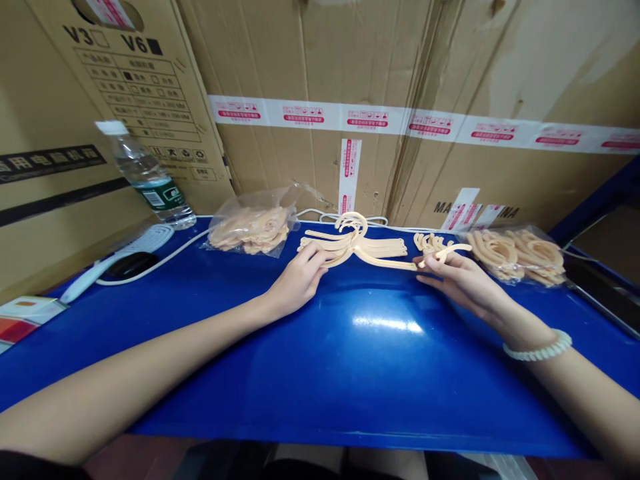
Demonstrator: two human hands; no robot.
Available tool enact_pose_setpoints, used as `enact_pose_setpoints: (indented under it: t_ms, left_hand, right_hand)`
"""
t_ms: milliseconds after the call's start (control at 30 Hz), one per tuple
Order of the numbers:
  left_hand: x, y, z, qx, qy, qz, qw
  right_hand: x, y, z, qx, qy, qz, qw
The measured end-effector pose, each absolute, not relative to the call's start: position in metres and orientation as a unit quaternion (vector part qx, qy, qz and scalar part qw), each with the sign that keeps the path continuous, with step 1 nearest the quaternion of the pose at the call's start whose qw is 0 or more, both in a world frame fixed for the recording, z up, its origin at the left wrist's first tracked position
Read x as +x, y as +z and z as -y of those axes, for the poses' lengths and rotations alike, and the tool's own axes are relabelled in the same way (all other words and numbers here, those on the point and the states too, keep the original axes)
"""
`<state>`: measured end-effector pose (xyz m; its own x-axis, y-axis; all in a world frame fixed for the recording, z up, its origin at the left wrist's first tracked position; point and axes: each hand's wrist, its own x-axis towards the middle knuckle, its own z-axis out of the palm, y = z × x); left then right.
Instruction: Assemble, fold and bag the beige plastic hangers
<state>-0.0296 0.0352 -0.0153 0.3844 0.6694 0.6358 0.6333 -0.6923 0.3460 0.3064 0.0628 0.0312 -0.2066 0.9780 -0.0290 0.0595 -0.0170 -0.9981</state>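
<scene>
My left hand (299,275) is closed, its fingers pinching the left arm of a beige plastic hanger (385,263) with a round hook on top. At the hanger's right end, my right hand (463,280) grips a small curved beige hanger piece (455,249) against the tip. Whether the two parts are joined, I cannot tell; the fingers hide the spot. Behind the hanger lies a stack of similar beige hanger arms (391,247). Several small curved pieces (425,241) lie just beyond my right hand.
Clear bags of beige parts lie at left (253,227) and right (523,255) on the blue table (310,373). A water bottle (155,183), a pale blue fly swatter (115,257) and a black mouse (133,265) are at the left. Cardboard boxes (320,60) wall the back.
</scene>
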Motion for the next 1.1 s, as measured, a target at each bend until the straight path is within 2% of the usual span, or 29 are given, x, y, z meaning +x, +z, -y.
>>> enact_pose_setpoints:
  t_ms: [200, 733, 1100]
  left_hand:
    - [-0.030, -0.016, -0.036, 0.831, 0.404, -0.382, 0.026]
    - [-0.030, -0.014, -0.033, 0.840, 0.407, -0.360, 0.011]
    - [-0.030, -0.015, -0.033, 0.850, 0.404, -0.337, -0.007]
  right_hand:
    - [0.303, 0.036, -0.060, -0.444, 0.616, 0.514, 0.400]
    - [0.303, 0.033, -0.059, -0.446, 0.631, 0.514, 0.372]
    - [0.288, 0.021, -0.053, -0.458, 0.517, 0.537, 0.484]
